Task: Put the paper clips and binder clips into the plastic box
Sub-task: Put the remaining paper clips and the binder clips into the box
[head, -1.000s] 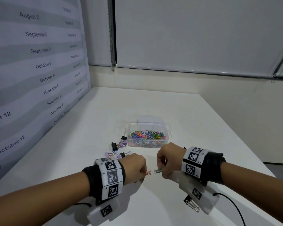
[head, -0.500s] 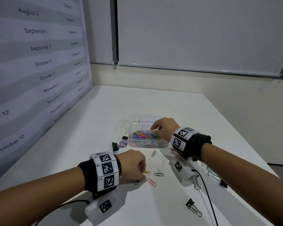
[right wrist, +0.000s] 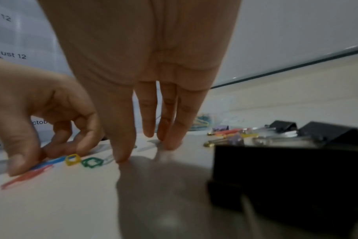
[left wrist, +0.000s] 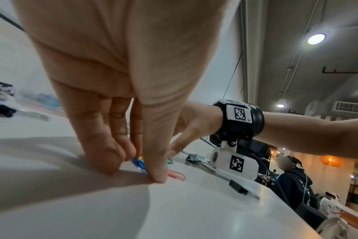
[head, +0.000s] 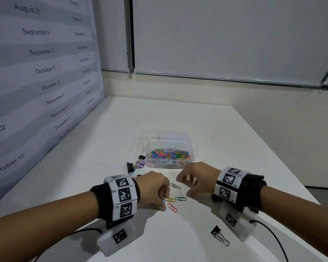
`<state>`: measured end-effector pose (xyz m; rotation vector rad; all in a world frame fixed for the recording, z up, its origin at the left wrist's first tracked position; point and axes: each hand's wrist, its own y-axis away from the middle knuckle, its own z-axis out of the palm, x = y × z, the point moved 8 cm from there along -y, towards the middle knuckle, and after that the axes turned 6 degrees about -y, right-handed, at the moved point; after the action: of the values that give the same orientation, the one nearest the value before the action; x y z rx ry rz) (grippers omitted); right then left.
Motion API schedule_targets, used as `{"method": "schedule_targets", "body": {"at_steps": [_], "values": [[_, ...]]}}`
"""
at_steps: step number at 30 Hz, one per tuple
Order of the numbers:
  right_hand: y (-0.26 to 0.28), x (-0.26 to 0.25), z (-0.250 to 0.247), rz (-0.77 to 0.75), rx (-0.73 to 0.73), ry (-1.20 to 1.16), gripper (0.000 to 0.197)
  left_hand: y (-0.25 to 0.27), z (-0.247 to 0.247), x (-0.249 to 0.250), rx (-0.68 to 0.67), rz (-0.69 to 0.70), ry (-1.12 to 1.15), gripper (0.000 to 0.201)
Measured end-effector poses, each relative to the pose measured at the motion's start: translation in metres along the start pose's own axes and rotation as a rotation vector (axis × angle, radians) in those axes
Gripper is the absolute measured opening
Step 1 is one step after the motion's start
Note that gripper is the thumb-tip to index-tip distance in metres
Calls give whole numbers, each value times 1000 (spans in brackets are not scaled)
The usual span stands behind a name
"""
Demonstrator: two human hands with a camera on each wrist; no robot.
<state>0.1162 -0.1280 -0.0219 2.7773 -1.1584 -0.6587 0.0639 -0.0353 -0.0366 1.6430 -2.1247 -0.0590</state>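
Observation:
The clear plastic box (head: 194,155) stands mid-table, filled with coloured paper clips. In front of it lie loose paper clips: yellow (head: 169,199), green (head: 180,198), red (head: 172,207) and a grey one (head: 175,185). My left hand (left wrist: 135,171) pinches a blue paper clip (left wrist: 137,162) between thumb and forefinger, right on the table. My right hand (right wrist: 146,152) reaches down beside it, fingers straight and spread, tips touching the table by a pale clip (right wrist: 109,159); it holds nothing. Black and purple binder clips (head: 135,165) lie left of the box.
A black binder clip (head: 219,236) lies near the front, under my right wrist. More binder clips (right wrist: 284,129) sit to the right in the right wrist view. A wall calendar (head: 36,72) borders the table on the left; the table edge (head: 273,157) runs along the right.
My right hand went to the box, then came back down to the loose clips. My left hand stayed in place over the clips and now pinches the blue one.

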Motion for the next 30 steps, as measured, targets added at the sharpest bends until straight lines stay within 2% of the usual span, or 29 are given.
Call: {"method": "schedule_targets", "body": {"at_steps": [4,10,12,16,18,25,30], "values": [[-4,-5,5,32,13,-80,30,-5,-1,11,10,4,-67,25],[-3,-16,3,-15,-9,-21,20,-6,-1,23,40,29,-154,25],[0,-15,-2,-28,-7,-23,23,-4,1,22,53,44,-169,34],[1,-7,-11,-24,28,18,23,-1,0,14,104,-12,-193,67],[1,-5,-7,-17,11,17,25,-3,-1,14,107,-11,-192,72],[2,0,-4,34,21,-28,8,-12,2,26,38,109,-127,50],[7,3,-4,52,55,-5,8,-12,-3,24,106,102,-85,32]]}}
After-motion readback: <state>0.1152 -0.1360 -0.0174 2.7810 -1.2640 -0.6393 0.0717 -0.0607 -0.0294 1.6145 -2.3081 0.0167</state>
